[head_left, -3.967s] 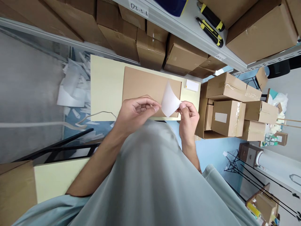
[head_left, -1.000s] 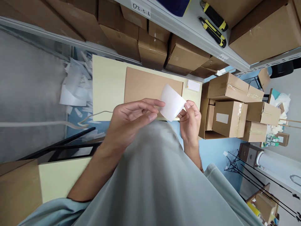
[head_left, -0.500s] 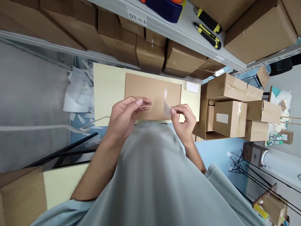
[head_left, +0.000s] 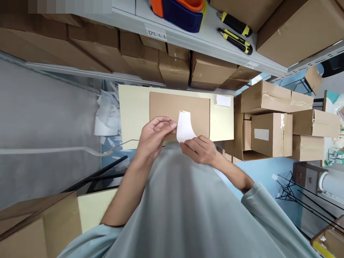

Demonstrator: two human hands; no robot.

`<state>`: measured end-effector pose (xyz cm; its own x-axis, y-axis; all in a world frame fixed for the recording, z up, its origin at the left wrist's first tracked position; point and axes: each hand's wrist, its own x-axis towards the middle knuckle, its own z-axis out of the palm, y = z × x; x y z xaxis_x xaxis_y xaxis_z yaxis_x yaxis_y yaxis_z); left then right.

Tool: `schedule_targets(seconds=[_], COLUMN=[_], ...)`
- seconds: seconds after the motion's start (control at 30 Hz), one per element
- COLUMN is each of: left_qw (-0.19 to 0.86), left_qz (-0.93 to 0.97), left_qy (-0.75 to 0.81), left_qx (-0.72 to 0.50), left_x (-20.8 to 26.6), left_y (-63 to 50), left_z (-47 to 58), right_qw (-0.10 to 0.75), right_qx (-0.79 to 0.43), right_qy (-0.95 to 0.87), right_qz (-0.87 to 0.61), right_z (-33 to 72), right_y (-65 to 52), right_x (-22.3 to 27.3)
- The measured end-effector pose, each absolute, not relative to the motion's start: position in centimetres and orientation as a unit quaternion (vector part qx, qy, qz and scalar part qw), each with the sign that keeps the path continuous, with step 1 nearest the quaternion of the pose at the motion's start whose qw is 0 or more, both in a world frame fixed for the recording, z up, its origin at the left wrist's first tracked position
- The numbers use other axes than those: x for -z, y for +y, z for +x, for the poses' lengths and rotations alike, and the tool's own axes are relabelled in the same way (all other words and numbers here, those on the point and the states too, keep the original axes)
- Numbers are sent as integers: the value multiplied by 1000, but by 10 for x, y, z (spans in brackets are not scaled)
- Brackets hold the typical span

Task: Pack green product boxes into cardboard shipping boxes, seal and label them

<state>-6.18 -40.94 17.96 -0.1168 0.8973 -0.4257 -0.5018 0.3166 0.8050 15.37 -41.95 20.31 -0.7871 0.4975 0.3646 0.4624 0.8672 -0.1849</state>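
Observation:
A white label [head_left: 185, 128] with a small yellow mark at its top corner curves upward over the cardboard box. My right hand [head_left: 200, 148] pinches the label's lower edge between thumb and fingers. At the label's left edge is my left hand [head_left: 157, 134], thumb and fingers closed together on that edge; how firm the hold is does not show. Beneath lies a flat brown cardboard box [head_left: 166, 104], its top bare where it shows. A small stack of white labels [head_left: 223, 100] sits to the right of the box on the pale yellow tabletop [head_left: 134, 111].
Brown boxes [head_left: 173, 68] fill the shelf behind the table. Two utility knives [head_left: 235, 39] and a blue-and-orange tape dispenser [head_left: 182, 14] lie on the shelf above. More cartons [head_left: 271, 134] are stacked at right. Crumpled white paper [head_left: 106, 114] lies at left, near a pale cable [head_left: 67, 150].
My right hand has moved left and turned, bringing the label face into view beside my left fingertips. The left hand's fingers have closed in at the label's edge. The whole view has shifted slightly.

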Motion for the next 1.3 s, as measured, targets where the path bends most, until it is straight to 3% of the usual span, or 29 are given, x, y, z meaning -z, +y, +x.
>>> schedule_targets(seconds=[0.37, 0.43, 0.6, 0.67, 0.83, 1.1, 1.3], left_qw=[585, 567, 556, 558, 561, 549, 525], left_qz=[205, 219, 272, 282, 283, 282, 303], left_qy=[498, 497, 474, 463, 482, 494, 511], left_qx=[-607, -619, -627, -628, -611, -613, -610], left_x=[-167, -166, -165, -166, -172, -177, -169], left_y=[-410, -409, -407, -406, -405, -403, -402], left_z=[-53, -56, -70, -75, -77, -76, -81], right_qw=[84, 103, 291, 328, 320, 323, 322], right_qx=[-142, -214, -380, -418, -510, -546, -477], right_qy=[-938, -912, -727, -661, -595, -546, -586], right_qz=[-306, -335, -492, -529, -532, -547, -571], right_z=[150, 153, 165, 167, 165, 156, 145], right_y=[-424, -419, -397, -387, -375, -379, -378], right_x=[-195, -199, -215, -215, -203, -199, -194])
